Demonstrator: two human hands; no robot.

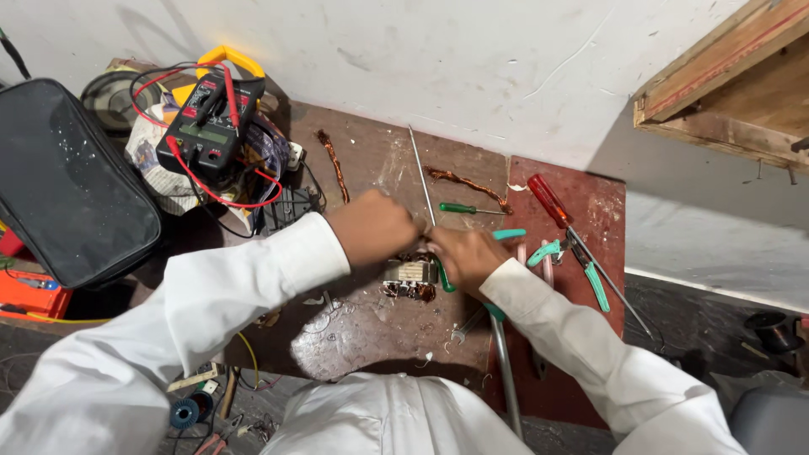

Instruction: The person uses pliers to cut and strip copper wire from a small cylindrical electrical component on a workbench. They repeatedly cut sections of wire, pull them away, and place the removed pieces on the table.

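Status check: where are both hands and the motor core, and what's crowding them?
Left hand and right hand both closed on the small motor stator. Stator resting on bench. Teal-handled pliers and red screwdriver lying close right.

Worn brown workbench against a white wall, with a red-painted section at right. Strewn with a black clamp meter, red-handled screwdriver, green-handled screwdriver, teal-handled pliers, copper wire scraps and a black pouch.

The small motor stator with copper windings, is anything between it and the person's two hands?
Nothing visible does. Both the left hand and right hand sit right at the stator, which lies on the worn bench. A thin metal rod rises between the hands.
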